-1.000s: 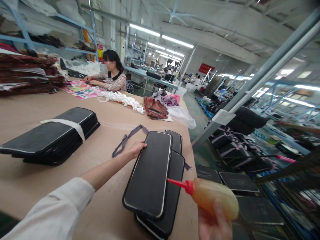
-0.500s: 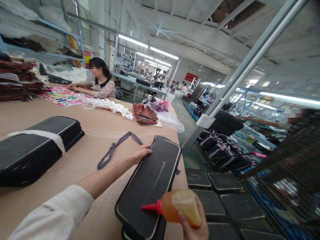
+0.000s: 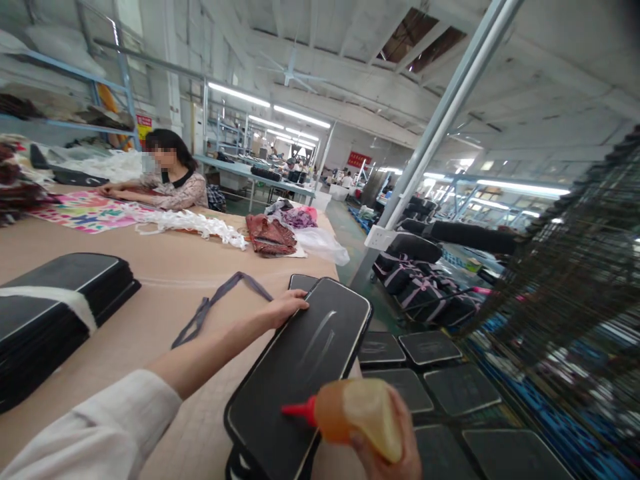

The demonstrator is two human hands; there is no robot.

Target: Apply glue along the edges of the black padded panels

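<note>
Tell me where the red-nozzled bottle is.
In the head view, the bottle is at the bottom, right of centre, in the right hand; its red nozzle points left over the upper black panel's near part.

Illumination moderate, diffuse, cool. Principal source: overhead fluorescent tubes (image 3: 301, 115) at 11 o'clock, glaring white; further tube (image 3: 523, 188) between 2 and 3 o'clock. Ceiling (image 3: 340, 40) at 12 o'clock dull grey. Table (image 3: 180, 267) evenly lit, shadows faint. Black panel (image 3: 285, 373) at 6 o'clock deep-toned, pale streaks (image 3: 320, 341) catching light. Between 5 and 6 o'clock, translucent bottle (image 3: 357, 417) and right hand (image 3: 397, 453) slightly blurred. Netting (image 3: 570, 233) at 3 o'clock dim, smeared. Mosaic partly masks co-worker's head (image 3: 173, 148), 10 o'clock. Wide-angle distortion stretches edges; corner at 2 o'clock darkens.
</note>
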